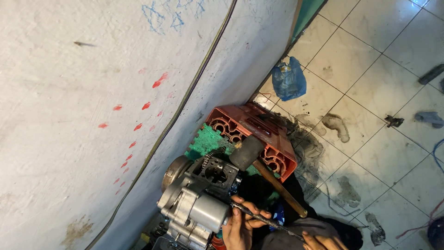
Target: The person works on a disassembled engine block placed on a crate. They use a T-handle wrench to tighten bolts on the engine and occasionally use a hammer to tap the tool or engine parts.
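Grey metal engine point(199, 203) lies against the wall point(69, 115), up-left of my hands. One red crate point(249, 134) stands behind it; one mallet point(247, 153) rests there, handle slanting down-right. My left hand point(240, 227) grips one thin rod point(263, 220), its long axis running from the engine down-right to my right hand point(319, 241), whose grip I cannot tell.

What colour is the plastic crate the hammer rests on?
Red-orange; the crate shows best in the head view, under the hammer.
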